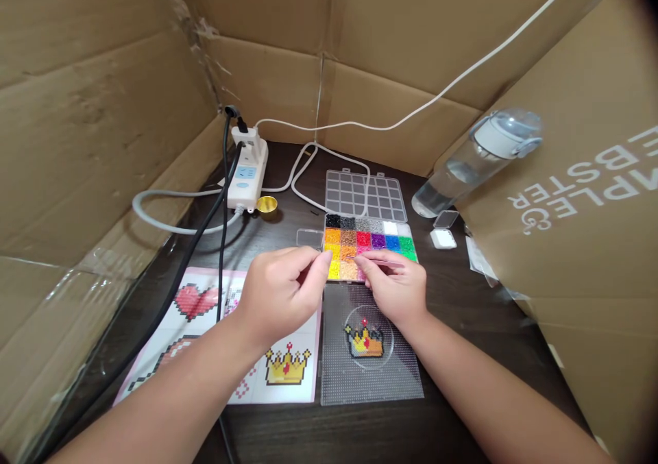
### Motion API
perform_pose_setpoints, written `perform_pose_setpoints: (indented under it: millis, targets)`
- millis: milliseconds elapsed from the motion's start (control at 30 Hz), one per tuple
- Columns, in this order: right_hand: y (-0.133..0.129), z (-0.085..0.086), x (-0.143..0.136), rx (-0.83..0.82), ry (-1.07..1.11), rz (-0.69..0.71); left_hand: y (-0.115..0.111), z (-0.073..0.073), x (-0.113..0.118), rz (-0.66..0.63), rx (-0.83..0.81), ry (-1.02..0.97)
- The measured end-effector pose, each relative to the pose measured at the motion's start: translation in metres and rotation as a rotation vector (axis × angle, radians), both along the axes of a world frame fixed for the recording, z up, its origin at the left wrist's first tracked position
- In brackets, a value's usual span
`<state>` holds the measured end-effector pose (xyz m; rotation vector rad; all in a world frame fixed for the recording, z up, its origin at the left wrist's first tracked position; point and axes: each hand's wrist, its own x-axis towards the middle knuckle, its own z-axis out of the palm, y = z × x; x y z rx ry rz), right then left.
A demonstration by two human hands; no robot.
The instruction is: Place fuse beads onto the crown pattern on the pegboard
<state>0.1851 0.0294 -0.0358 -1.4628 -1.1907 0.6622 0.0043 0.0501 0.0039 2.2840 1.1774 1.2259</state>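
Note:
My right hand (393, 282) is closed round slim pink tweezers (385, 262), their tip pointing left over the bead box (325, 272). Several compartments of that box hold small beads sorted by colour. Level with it, my left hand (282, 289) is pinched shut at the box's left edge; whatever lies between its fingertips is too small to make out. Below the hands lies a clear pegboard (373, 388), bearing a partly filled bead crown (364, 342) in yellow, orange, grey and black with red beads. Under my left forearm, a pattern sheet (306, 330) shows a printed crown (286, 366) and a heart.
Behind the bead box its clear lid (366, 195) lies open. A water bottle (462, 162) leans against the cardboard at right, near a small white-filled case (443, 238). At left are a power strip (247, 183), black cables (225, 210) and a gold cup (266, 207).

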Motion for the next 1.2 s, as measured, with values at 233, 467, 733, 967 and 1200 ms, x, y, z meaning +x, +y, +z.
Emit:
perform_pose_setpoints:
  millis: [233,467,733,967,1200]
  targets:
    - [0.0000,-0.0010,-0.0006,-0.001,-0.017,-0.012,-0.0008,0.0019,0.0008,0.000,0.015,0.004]
    - [-0.0002,0.0030,-0.0012,-0.031,0.045,-0.037,-0.0013,0.0022,0.0003,-0.001,0.030,0.009]
    - [-0.0005,0.0033,-0.0006,-0.022,0.012,-0.057,-0.0015,0.0014,0.0003,-0.001,0.036,0.014]
    - [0.0021,-0.0040,-0.0004,0.009,-0.057,0.016,-0.0027,0.0024,0.0009,-0.004,0.032,0.021]
    - [0.0012,-0.0049,0.0046,0.074,-0.111,-0.045,-0.0023,0.0005,0.0016,0.002,0.023,0.027]
